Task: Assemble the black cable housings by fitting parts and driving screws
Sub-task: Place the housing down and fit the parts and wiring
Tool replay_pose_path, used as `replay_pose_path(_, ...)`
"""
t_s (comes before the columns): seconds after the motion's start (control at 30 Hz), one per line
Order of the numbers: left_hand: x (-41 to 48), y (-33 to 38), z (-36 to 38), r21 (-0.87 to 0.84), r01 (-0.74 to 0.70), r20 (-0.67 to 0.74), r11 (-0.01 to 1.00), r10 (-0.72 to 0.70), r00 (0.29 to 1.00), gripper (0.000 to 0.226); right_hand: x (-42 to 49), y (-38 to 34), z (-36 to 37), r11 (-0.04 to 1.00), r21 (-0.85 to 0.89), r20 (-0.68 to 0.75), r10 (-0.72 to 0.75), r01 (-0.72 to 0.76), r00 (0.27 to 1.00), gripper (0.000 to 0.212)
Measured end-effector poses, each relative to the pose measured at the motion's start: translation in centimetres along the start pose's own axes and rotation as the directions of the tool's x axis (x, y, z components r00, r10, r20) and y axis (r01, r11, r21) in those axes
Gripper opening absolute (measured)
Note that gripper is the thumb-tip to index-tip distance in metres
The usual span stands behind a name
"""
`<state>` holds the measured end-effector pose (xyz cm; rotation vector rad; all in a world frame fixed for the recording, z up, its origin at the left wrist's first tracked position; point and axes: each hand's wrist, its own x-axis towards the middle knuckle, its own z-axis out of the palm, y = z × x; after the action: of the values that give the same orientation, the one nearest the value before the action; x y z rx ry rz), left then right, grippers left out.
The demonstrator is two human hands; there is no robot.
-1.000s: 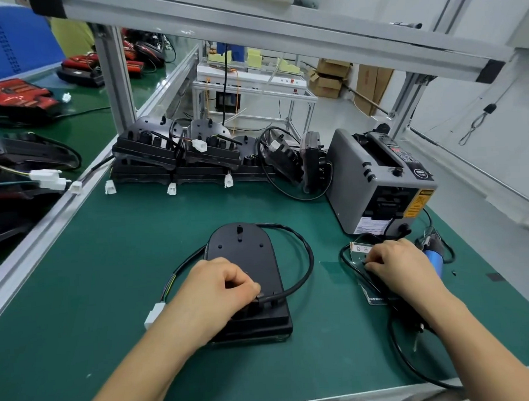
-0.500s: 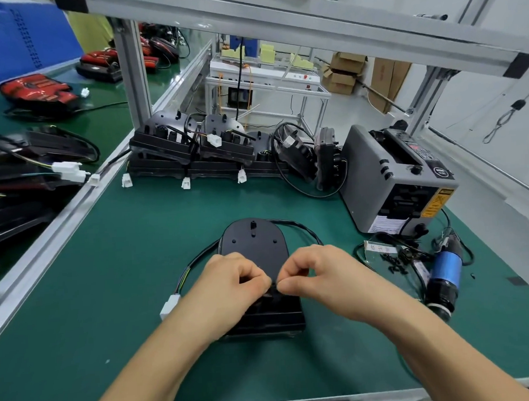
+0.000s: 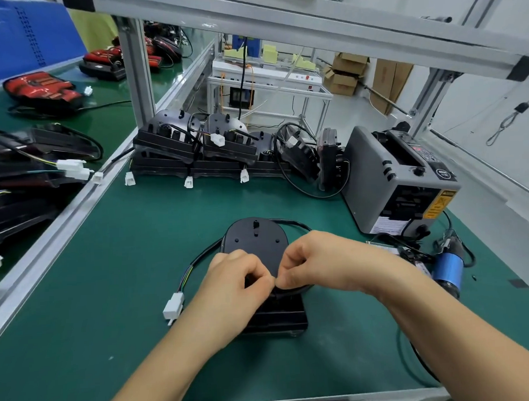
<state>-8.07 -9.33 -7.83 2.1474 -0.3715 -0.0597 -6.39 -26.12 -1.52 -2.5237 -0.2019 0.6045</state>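
Hands curled: left hand, right hand both pinching cable over black housing.

- One view, head-worn, wide-angle.
- Faces forward and down across the green bench from its near edge.
- Close in: left hand and right hand meet on a cable at centre frame, forearms entering from the bottom.
- Room beyond fills the top.

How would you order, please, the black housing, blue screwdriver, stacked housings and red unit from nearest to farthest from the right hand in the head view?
1. Black housing, under the right hand.
2. Blue screwdriver, on its right.
3. Stacked housings, at the table's back.
4. Red unit, far left, next bench.
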Motion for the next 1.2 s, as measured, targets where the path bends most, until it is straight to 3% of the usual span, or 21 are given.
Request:
replay_pose_path(0.27, -0.2, 0.2, 0.4, 0.152, -0.066, -0.037, 0.986, 0.073, 0.997, 0.017, 0.5, 0.4, 0.0, 1.0, 0.003, 0.042, -0.022, 0.022, 0.999, 0.009)
replay_pose_path(0.6, -0.9, -0.1, -0.5, 0.037, -0.084, -0.017, 0.996, 0.085, 0.996, 0.015, 0.1, 0.8, 0.7, 0.994, 0.102, 0.011, -0.026, 0.025, 1.0, 0.009)
replay_pose_path(0.77, -1.6, -0.7, -0.9, 0.088, -0.196, 0.024, 0.977, 0.195, 0.981, 0.008, 0.1, 0.9, 0.6, 0.997, 0.072, 0.023, -0.018, 0.016, 1.0, 0.011)
replay_pose_path(1.07, -2.4, -1.6, 0.0, 0.062, -0.249, -0.083, 0.967, 0.254, 0.964, 0.002, 0.3, 1.0, 0.5, 0.997, 0.073, 0.095, -0.008, 0.001, 0.995, 0.014)
replay_pose_path(1.2, -2.7, -2.1, 0.2, 0.041, -0.247, -0.123, 0.968, 0.25, 0.96, 0.012, 0.4, 1.0, 0.4, 0.996, 0.089, 0.113, -0.004, -0.006, 0.994, 0.013)
